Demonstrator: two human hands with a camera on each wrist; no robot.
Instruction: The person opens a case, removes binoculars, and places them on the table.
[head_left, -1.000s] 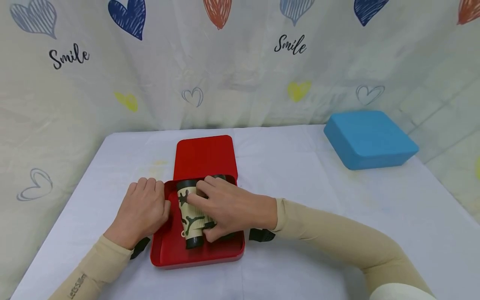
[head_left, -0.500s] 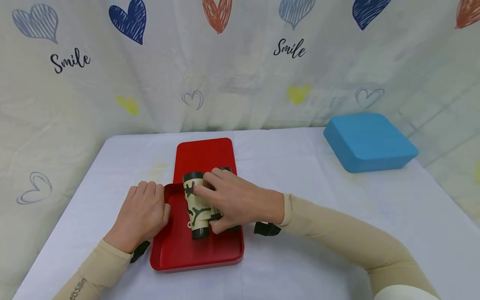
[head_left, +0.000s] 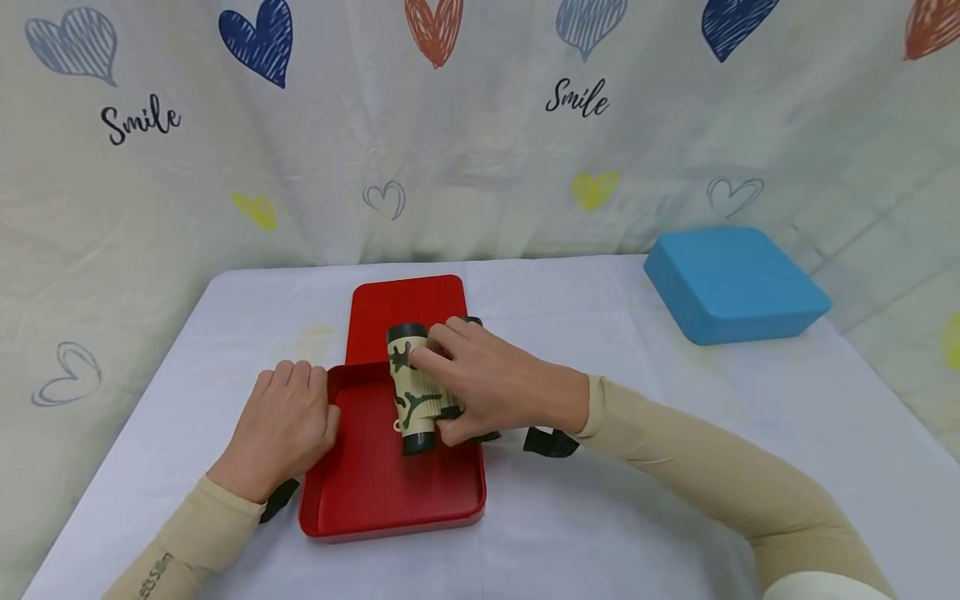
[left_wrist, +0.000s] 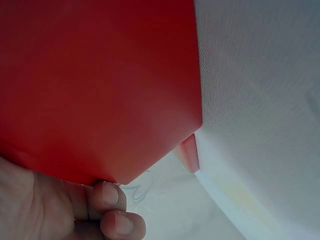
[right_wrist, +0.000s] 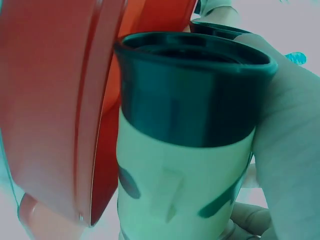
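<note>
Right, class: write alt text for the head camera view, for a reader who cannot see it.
A person's right hand grips camouflage binoculars above an open red box, while the left hand rests against the box's left wall. The red lid lies behind it on a white table, with a blue box far right.

curtain text, left: I read "Smile" in black script on the backdrop curtain [head_left: 465,167], upper left, below the grey heart.
curtain text, middle: "Smile" again, same black script, same curtain, right of the orange heart.
sleeve print: small dark lettering on the left sleeve [head_left: 161,562] near the cuff, partly cut off in the head view; I can't read it for sure.
binoculars [head_left: 417,387]: camo pattern only, no lettering I can make out.
red box [head_left: 390,508]: no label I can see.
blue box [head_left: 735,283]: no label I can see.
wrist views: no readable text.
</note>
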